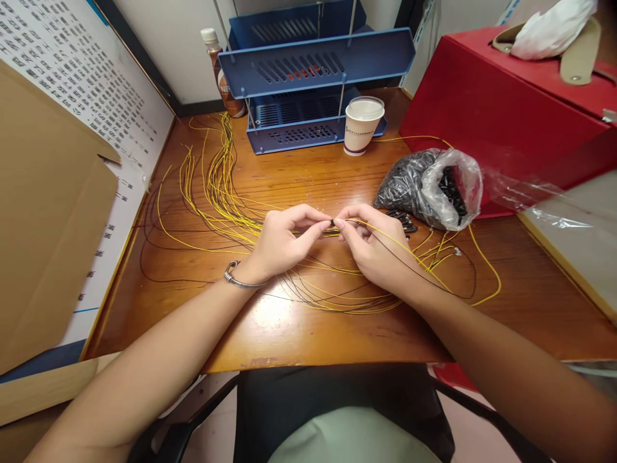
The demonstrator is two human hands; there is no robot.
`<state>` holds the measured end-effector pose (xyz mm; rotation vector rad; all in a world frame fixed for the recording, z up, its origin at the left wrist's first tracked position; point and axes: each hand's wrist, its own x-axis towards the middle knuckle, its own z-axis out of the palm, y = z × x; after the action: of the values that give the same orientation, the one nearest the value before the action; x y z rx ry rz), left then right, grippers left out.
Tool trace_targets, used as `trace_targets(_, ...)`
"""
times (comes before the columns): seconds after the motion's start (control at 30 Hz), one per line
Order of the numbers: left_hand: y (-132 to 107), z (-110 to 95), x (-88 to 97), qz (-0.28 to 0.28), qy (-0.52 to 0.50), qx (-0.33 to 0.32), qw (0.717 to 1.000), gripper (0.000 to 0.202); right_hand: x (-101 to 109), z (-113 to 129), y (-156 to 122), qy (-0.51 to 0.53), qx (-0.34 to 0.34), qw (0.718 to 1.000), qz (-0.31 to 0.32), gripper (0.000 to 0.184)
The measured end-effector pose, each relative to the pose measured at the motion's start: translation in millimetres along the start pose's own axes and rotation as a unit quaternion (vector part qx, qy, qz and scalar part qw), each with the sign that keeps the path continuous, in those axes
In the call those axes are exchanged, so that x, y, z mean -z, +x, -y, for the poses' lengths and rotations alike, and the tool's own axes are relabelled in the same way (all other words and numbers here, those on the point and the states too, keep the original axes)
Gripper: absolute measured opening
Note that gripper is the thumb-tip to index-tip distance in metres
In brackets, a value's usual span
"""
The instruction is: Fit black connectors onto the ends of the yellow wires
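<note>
My left hand [293, 239] and my right hand [369, 241] meet fingertip to fingertip over the middle of the wooden table. Between them is a small black piece [332, 222], pinched by my left thumb and index finger; its exact kind is too small to make out. A yellow wire and a black wire [405, 262] run from my right fingertips back over that hand and wrist. Beneath both hands lies a loose bundle of long yellow and black wires [226, 173], curving away to the back left. Small black parts [403, 221] lie just beyond my right hand.
A clear plastic bag [402, 183] of black parts lies open at the right. Behind stand a paper cup [361, 128], a blue tiered rack [313, 67] and a bottle [224, 77]. A red box [501, 109] stands at right, cardboard [53, 212] at left.
</note>
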<state>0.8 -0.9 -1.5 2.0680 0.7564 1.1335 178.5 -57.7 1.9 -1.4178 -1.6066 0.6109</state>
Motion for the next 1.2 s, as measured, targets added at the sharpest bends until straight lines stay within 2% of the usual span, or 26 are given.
trace_targets(0.23, 0, -1, 0.3, -0.002, -0.001, -0.001, 1.000, 0.007, 0, 1, 1, 0.017, -0.013, 1.000, 0.005, 0.014)
trace_targets(0.4, 0, -2, 0.5, -0.012, 0.012, -0.024, 1.000, 0.005, 0, 2, 1, 0.047, -0.039, 0.998, 0.011, 0.014)
trace_targets(0.87, 0, 0, 1.4, -0.025, 0.059, -0.072, 0.995, 0.005, 2, 8, 1, 0.067, -0.052, 0.996, -0.001, 0.014)
trace_targets(1.03, 0, -2, 1.4, -0.038, 0.066, -0.078, 0.994, 0.005, 2, 12, 1, 0.100, -0.072, 0.992, -0.015, 0.022)
trace_targets(1.2, 1, -3, 1.6, -0.042, 0.068, -0.074, 0.994, 0.005, 3, 11, 1, 0.113, -0.085, 0.989, -0.040, 0.012)
